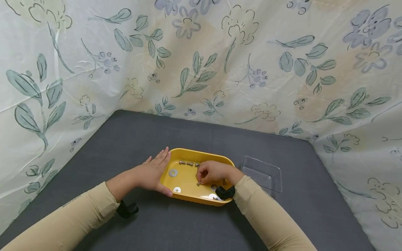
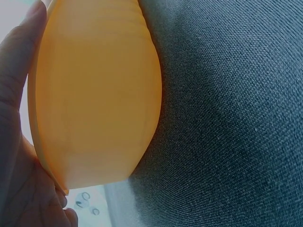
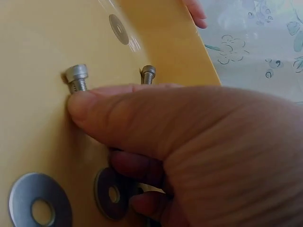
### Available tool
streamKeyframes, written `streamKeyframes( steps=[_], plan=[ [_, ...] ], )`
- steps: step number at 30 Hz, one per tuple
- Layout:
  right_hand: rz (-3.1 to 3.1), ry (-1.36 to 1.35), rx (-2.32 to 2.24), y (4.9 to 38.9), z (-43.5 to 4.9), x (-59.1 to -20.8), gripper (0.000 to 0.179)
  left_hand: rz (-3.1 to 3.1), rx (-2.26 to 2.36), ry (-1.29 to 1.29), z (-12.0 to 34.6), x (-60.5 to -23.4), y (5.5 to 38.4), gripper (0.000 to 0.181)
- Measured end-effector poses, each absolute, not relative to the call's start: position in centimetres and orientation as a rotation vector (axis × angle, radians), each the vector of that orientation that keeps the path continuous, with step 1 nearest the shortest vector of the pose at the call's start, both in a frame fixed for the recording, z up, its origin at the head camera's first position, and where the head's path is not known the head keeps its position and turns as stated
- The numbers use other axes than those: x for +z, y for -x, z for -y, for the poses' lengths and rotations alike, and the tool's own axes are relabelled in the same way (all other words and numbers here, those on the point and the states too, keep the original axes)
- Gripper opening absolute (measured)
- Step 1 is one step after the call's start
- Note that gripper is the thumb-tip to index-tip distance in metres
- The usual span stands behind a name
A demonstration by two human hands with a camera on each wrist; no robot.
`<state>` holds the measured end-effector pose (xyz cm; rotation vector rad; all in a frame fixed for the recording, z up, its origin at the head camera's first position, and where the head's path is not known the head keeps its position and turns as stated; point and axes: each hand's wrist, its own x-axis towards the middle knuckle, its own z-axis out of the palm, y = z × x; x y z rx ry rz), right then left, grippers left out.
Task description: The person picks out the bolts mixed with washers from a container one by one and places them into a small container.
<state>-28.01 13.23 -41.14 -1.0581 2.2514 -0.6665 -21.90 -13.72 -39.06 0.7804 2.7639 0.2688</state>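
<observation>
My right hand (image 1: 215, 171) reaches into a yellow tray (image 1: 188, 151) and pinches a small socket-head bolt (image 3: 77, 74) between thumb and index finger, its head poking out past the thumb tip. Another bolt (image 3: 148, 74) shows just behind the fingers. Along the tray's far side lie more silver bolts (image 1: 182, 162) in a row. Flat washers (image 1: 173, 173) are spread on the tray floor, with a large washer (image 3: 40, 201) below the right hand in the right wrist view. My left hand (image 1: 151, 173) rests against the tray's left end, fingers extended along the rim.
A clear plastic box (image 1: 262, 172) stands just right of the yellow tray, partly behind the right forearm. Both lie on a dark grey cloth surface (image 1: 141, 132). Flower-patterned curtains (image 1: 194, 97) enclose the back and sides.
</observation>
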Motion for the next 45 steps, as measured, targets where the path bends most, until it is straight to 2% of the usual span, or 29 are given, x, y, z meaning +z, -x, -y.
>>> streamKeyframes(
  steps=[11,18,32,45],
  plan=[
    [-2.379,1.02,-0.654,28.36,-13.31,-41.58,0.008,-2.758,0.257,-0.766,13.66,-38.96,21.77,0.136],
    [-2.282,1.048,-0.687,28.25,-13.43,-41.46,0.031,-2.751,0.248,-0.755,13.62,-38.85,21.82,0.136],
    [-2.301,1.047,-0.664,28.37,-13.49,-41.4,0.017,-2.753,0.261,-0.767,13.58,-38.83,21.95,0.136],
    [-2.371,0.94,-0.69,28.55,-13.6,-41.33,0.014,-2.753,0.271,-0.772,13.63,-38.83,21.94,0.135]
  ],
)
